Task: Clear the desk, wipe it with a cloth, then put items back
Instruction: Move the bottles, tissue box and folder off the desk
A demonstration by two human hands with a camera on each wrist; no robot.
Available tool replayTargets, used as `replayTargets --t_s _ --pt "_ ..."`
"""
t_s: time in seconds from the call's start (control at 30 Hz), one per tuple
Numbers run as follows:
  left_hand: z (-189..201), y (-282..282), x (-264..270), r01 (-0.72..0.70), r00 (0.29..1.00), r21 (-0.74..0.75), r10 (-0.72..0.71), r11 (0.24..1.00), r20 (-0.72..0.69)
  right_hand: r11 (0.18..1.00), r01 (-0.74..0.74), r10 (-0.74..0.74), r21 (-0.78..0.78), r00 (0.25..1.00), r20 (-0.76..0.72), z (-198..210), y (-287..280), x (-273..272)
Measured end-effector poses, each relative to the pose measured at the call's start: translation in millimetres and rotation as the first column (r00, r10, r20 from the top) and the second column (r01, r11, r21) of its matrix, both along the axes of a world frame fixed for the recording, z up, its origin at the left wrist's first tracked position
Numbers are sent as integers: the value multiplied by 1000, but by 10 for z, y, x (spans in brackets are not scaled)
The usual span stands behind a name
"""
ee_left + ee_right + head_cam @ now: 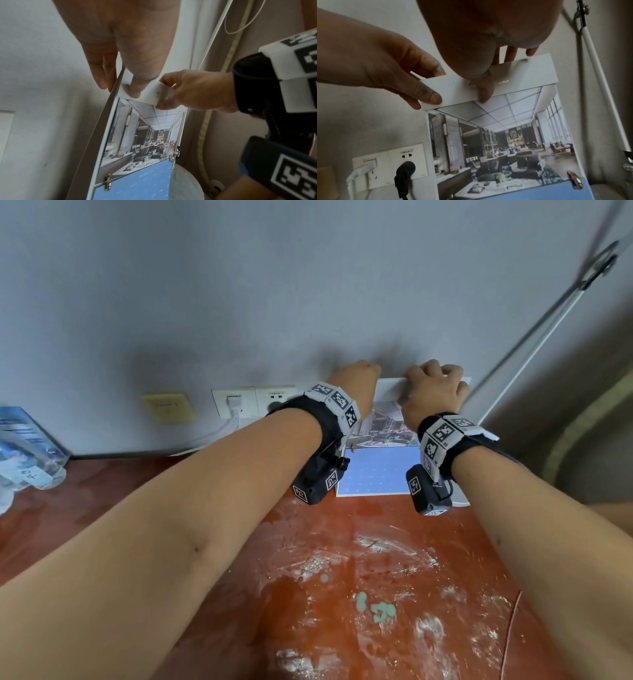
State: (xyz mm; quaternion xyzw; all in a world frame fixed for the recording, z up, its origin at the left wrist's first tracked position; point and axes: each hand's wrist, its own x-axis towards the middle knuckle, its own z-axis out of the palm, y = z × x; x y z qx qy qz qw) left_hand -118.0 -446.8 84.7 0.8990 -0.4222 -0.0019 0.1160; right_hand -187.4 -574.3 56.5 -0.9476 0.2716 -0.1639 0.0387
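Observation:
A desk calendar with an interior photo above a blue page stands at the back right of the red-brown desk, against the wall. My left hand pinches the left end of its white top strip, thumb in front and fingers behind. My right hand grips the same strip further right, thumb on the front and fingers over the top edge. In the left wrist view my left hand and right hand sit close together on the calendar. The right wrist view shows my right hand beside the left hand.
Wall sockets with a white plug and a black plug sit left of the calendar, beside a yellow plate. A plastic-wrapped pack of bottles lies at the desk's far left. A white rod leans at the right. White smears mark the desk.

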Motion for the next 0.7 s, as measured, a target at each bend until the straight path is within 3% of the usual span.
replayTargets --t_s 0.3,0.53,0.7 --pt "271 584 -186 -8 997 -10 8 1000 71 995 -88 90 -57 995 39 249 585 -274" --pt "697 1836 -124 -113 993 14 113 993 30 971 -235 236 -39 972 24 619 1696 -140" --pt "882 2997 17 -255 966 81 258 964 -33 907 -418 418 -41 908 -21 777 2777 192"
